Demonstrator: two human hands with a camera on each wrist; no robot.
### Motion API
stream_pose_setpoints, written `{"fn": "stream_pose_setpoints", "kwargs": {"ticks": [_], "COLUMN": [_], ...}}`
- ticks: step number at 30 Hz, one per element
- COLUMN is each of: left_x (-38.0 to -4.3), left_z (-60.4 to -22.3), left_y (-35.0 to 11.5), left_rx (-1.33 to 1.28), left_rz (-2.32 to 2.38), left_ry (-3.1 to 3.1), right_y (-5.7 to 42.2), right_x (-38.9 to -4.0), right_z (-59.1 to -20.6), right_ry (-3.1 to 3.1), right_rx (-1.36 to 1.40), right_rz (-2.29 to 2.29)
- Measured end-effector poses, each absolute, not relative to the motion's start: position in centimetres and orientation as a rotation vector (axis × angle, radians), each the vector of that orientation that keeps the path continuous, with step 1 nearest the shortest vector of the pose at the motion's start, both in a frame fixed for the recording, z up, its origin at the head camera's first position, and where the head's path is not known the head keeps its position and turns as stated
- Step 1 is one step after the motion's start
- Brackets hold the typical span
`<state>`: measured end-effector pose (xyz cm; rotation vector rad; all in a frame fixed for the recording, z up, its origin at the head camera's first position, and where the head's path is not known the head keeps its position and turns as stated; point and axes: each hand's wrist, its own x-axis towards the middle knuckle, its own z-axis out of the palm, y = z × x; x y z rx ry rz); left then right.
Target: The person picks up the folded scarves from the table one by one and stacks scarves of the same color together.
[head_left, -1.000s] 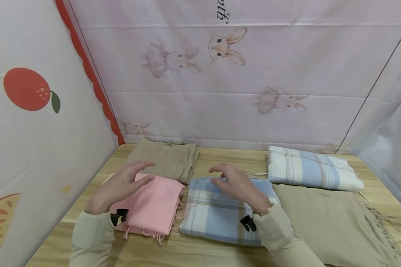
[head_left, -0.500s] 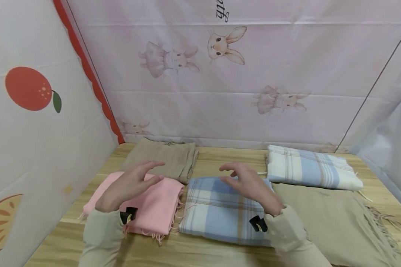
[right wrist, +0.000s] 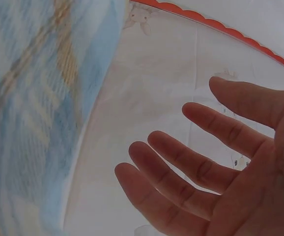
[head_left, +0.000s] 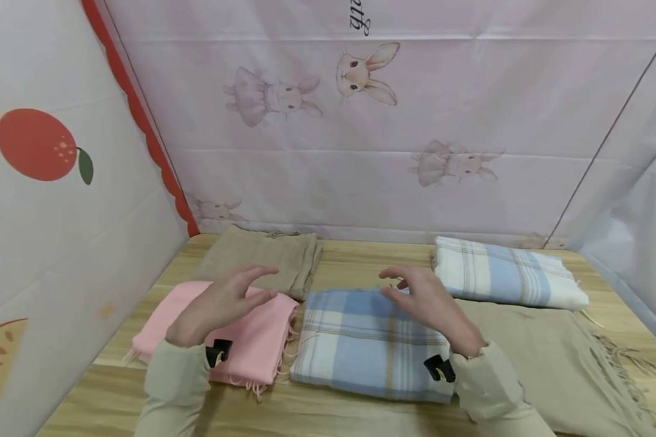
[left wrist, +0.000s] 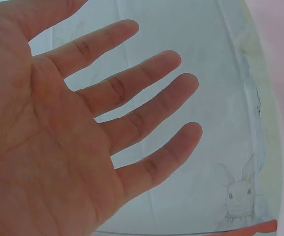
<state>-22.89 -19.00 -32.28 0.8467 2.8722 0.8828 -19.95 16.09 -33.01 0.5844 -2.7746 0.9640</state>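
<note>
My left hand (head_left: 224,303) hovers over a folded pink scarf (head_left: 259,340) with a fringed edge, holding nothing. In the left wrist view its fingers (left wrist: 147,115) are spread and nearly straight. Over the right part of a folded blue and white plaid scarf (head_left: 355,346) is my right hand (head_left: 429,306), its palm bare and its fingers (right wrist: 176,182) relaxed in the right wrist view. The plaid scarf (right wrist: 34,108) also fills the left side of that view. Each forearm hides part of the scarf beneath it.
Behind the pink scarf lies a folded tan scarf (head_left: 262,258). Another plaid scarf (head_left: 508,273) sits at the back right, in front of which a larger tan scarf (head_left: 536,364) with fringe spreads on the wooden table (head_left: 284,416). A rabbit-printed sheet (head_left: 306,194) hangs along the table's back edge.
Both hands have shifted to the right over the scarves, uncovering more of the pink scarf's left side. The folded scarves keep their places on the table.
</note>
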Motion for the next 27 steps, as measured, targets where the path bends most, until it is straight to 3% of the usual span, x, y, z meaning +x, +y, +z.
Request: {"fn": "stream_pose_setpoints", "kwargs": {"ticks": [27], "left_x": [-22.4], "left_z": [-33.8], "left_y": [-16.1], "left_rx": [0.863], "left_rz": [0.948], "left_ry": [2.776], "right_y": [19.9], "right_x": [-18.1], "right_z": [-34.2], "right_ry": [-2.746], "right_rx": [0.482], "right_rz": [0.968]}}
